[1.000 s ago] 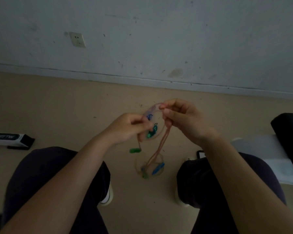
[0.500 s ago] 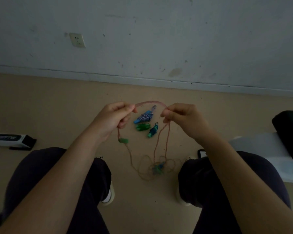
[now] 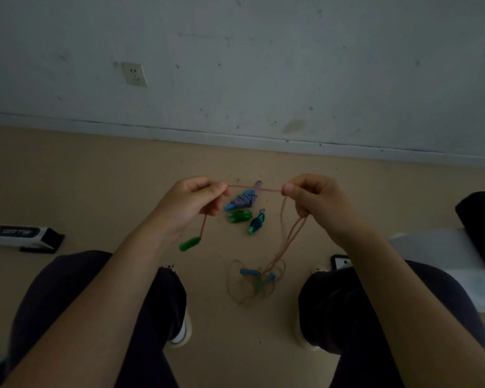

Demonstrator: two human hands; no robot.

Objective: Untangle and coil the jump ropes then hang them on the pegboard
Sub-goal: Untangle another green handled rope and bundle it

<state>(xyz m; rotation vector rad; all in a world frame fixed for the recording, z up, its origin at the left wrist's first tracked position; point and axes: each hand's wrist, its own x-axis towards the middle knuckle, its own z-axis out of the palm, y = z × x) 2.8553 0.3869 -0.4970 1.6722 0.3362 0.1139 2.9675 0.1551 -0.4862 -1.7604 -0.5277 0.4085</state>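
Left hand (image 3: 191,203): middle of the frame, left of centre; thumb and curled fingers (image 3: 219,189) pinch the pink jump rope.
Right hand (image 3: 314,200): level with the left, right of centre; its fingers are clenched round the same rope, with further strands gathered under the palm.
Pink jump rope (image 3: 254,188): drawn in a nearly straight line between the two hands, above the floor.
Green handle (image 3: 190,243): hangs on a short run of rope below the left hand, tilted.
Hanging strands (image 3: 290,236): drop from the right hand to a loose tangle on the floor between the knees.
Tangle (image 3: 252,281): lower centre; pale loops mixed with a blue handle (image 3: 249,272) and some green; which strand belongs to which rope cannot be told.
Coiled bundles: three lie on the floor beyond the hands, close together: a blue-and-white one (image 3: 242,200), a green one (image 3: 239,216), a teal one (image 3: 256,226) with a small loop at its top.
Floor (image 3: 95,177): beige, speckled with dirt.
Long box (image 3: 20,235): left edge, on the floor; contents not visible.
Wall socket (image 3: 135,74): upper left, on the wall.
Dark object (image 3: 482,217): right edge, over something white.
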